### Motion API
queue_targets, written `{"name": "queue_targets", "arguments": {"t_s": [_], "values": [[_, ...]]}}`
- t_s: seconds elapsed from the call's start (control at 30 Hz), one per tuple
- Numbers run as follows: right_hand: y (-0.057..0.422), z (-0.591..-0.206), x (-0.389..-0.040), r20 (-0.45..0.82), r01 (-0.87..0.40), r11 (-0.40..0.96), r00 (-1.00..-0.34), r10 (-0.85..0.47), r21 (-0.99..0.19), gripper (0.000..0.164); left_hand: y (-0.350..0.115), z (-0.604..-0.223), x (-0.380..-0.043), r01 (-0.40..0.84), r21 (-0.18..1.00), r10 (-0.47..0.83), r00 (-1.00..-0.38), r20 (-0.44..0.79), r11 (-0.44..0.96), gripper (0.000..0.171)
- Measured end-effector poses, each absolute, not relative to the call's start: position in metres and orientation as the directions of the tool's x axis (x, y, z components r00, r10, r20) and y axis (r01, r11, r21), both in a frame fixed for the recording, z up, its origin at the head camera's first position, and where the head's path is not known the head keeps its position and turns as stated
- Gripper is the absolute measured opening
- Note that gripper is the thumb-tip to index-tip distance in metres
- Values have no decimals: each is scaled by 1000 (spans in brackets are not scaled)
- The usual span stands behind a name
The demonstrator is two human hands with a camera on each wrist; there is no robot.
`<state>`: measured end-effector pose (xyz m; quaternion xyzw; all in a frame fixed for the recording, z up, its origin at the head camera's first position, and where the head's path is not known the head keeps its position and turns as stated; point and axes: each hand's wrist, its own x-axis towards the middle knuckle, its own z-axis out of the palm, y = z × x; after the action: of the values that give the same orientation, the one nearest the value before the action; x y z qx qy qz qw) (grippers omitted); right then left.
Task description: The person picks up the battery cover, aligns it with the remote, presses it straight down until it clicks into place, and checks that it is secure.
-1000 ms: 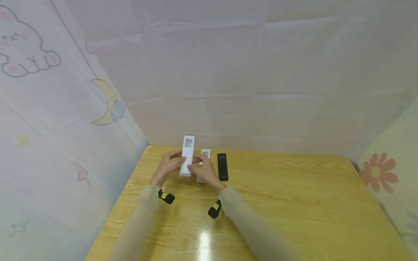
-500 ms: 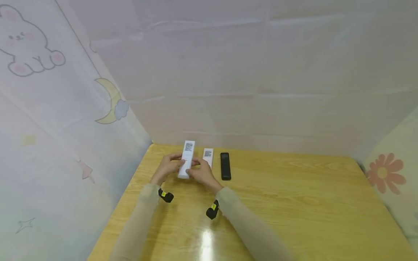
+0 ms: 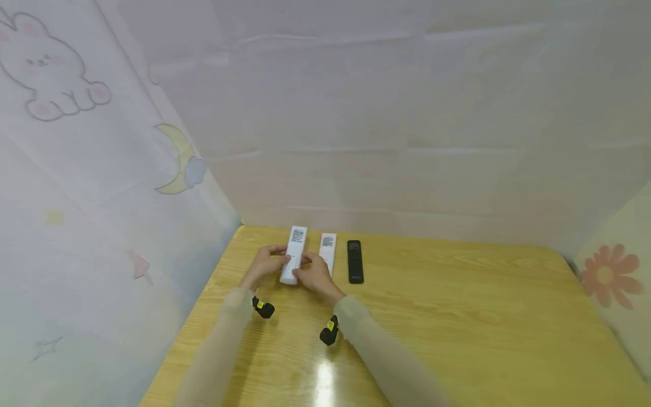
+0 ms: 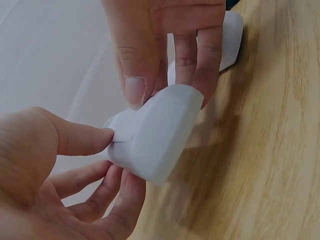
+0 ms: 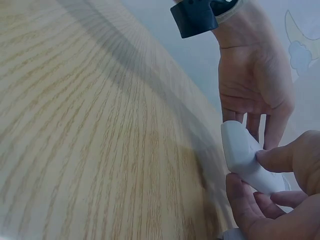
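Observation:
A white remote control [image 3: 296, 249], its printed label at the far end, is held between both hands above the table. My left hand [image 3: 265, 264] pinches its left side, thumb on the upper face and fingers underneath. On the opposite side my right hand [image 3: 316, 276] grips it the same way near the close end. The left wrist view shows the blunt white end of the remote control [image 4: 162, 135] tilted over the wood, thumbs of both hands on top. Just right of it a second white remote control [image 3: 328, 243] lies on the table, partly hidden by the right hand.
A black remote control [image 3: 355, 262] lies to the right of the white ones. The wooden table [image 3: 458, 316] meets a pale fabric backdrop [image 3: 356, 181] behind and on both sides. Each wrist wears a small black camera [image 3: 329, 331].
Both hands have lowered the held white remote control closer to the table, gripping it throughout. More of the second white remote control shows beside it. The head view has shifted slightly.

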<state>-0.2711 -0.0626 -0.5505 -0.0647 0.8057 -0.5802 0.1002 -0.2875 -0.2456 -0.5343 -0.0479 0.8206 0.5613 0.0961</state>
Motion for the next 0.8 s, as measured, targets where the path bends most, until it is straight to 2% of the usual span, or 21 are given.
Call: {"name": "queue_targets", "arguments": {"t_s": [0.47,0.8], "values": [[-70,-557,-279,-115,23,394,-971,-211,-919,51,-243,-543,-299,-228,878,-4,-968,-250,420,49],[-75,-561,-275,-103,-2,388,-962,-251,-922,59,-250,-548,-302,-261,882,-8,-960,-280,393,48]]}}
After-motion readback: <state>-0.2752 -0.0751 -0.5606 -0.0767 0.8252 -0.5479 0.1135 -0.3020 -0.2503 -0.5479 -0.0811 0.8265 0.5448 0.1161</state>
